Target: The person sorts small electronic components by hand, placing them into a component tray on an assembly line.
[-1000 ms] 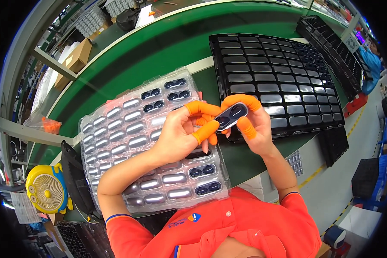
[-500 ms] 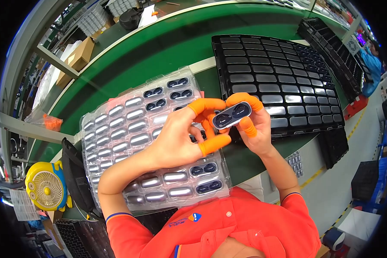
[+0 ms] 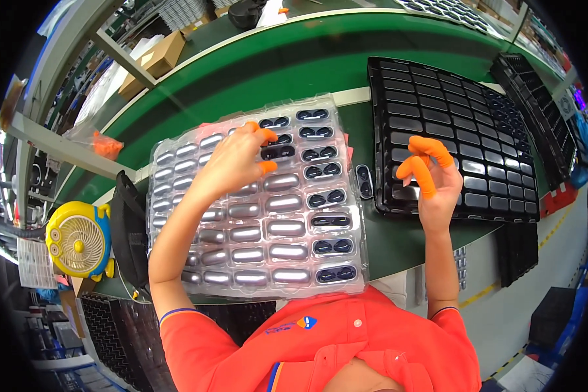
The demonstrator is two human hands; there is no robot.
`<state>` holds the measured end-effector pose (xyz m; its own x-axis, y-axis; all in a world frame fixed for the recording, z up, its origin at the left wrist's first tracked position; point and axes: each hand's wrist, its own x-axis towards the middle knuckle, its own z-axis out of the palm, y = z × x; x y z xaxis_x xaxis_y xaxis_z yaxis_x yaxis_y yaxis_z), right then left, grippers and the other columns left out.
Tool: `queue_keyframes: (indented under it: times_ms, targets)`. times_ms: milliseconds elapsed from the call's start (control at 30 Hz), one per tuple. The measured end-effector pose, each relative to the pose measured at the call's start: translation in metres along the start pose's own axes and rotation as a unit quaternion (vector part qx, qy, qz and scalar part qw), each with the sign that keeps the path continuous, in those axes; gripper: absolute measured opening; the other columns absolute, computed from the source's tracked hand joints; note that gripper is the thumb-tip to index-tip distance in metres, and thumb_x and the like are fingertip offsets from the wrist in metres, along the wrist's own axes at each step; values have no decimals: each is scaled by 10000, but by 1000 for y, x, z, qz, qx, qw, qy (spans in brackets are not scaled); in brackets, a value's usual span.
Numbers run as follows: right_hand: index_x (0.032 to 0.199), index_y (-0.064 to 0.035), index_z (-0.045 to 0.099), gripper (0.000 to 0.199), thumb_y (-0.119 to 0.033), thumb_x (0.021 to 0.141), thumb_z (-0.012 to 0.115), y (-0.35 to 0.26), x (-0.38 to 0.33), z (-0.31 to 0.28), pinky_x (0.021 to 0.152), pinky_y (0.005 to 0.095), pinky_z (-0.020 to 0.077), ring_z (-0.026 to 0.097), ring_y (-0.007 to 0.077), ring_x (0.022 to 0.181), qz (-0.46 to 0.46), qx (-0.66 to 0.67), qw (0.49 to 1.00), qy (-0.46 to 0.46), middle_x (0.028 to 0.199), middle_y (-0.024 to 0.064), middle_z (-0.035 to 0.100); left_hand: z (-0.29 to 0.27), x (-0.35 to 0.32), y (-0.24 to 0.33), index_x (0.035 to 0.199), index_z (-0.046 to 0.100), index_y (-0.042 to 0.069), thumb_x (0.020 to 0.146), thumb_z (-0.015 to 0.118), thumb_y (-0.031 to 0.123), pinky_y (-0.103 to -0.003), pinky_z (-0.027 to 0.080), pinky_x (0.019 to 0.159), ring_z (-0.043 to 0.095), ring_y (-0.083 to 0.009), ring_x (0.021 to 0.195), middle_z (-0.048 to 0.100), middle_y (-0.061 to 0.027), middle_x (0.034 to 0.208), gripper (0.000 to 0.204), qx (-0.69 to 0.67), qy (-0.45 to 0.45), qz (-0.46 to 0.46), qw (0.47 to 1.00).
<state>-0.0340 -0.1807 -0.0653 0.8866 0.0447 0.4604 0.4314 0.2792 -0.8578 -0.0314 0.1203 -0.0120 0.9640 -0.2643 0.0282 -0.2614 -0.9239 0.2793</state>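
Note:
My left hand point(image 3: 232, 160) reaches over a clear plastic tray point(image 3: 345, 104). Its orange-capped thumb and finger close on the edges of an oval earbud case point(image 3: 278, 152) with a dark top. My right hand point(image 3: 436, 179) hovers over the near left part of a black tray point(image 3: 389, 153). Its orange-capped fingers are bent inward, and anything between them is hidden or too small to make out. Between the trays, an oval case piece point(image 3: 364, 181) with two dark hollows lies on the green bench. Silver cases point(image 3: 286, 227) fill many pockets; the right column shows dark twin-hollow cases point(image 3: 333, 245).
A yellow toy-shaped fan point(image 3: 78, 240) and a black bag point(image 3: 130, 228) stand at the left. Another black tray point(image 3: 536, 111) leans at the far right. Grey metal posts point(image 3: 78, 147) frame the left side. A cardboard box point(image 3: 157, 62) sits beyond.
My hands have parted: the left went left and forward to the clear tray, the right went right over the black one. The twin-hollow case is no longer between them. The view has shifted.

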Motion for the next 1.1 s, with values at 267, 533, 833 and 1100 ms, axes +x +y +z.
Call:
queue_keyframes:
  times_ms: [267, 533, 833, 1100]
  targets:
    - [977, 5, 622, 158, -48, 831, 594, -26, -15, -46, 581, 226, 445, 596, 132, 703, 55, -140, 989, -4, 886, 69, 599, 22, -25, 29, 904, 626, 29, 652, 716, 103, -390, 457, 727, 561, -327, 857, 564, -137, 889, 278, 38, -1, 81, 996]
    - [1016, -42, 625, 257, -36, 759, 617, -60, 22, -237, 712, 294, 481, 602, 222, 830, -48, -645, 736, 200, 968, 100, 620, -22, -24, 77, 1022, 595, 22, 650, 695, -2, -322, 477, 685, 579, -240, 780, 578, -88, 882, 387, -101, -15, 59, 993]
    - [991, -10, 618, 268, 17, 725, 631, -44, 49, -300, 711, 327, 495, 600, 295, 755, -27, -721, 682, 117, 930, 158, 617, -6, 7, 115, 1076, 591, 29, 679, 681, -44, -261, 498, 706, 590, -168, 836, 593, -78, 939, 414, -267, -108, 254, 923]
    - [978, 18, 589, 166, -5, 815, 611, -34, 35, -120, 587, 231, 472, 598, 118, 686, 98, -68, 989, 89, 826, 47, 599, 34, 6, 106, 1117, 563, -1, 786, 620, -32, -287, 499, 814, 592, -185, 939, 579, -106, 1080, 337, -475, -174, 128, 853]
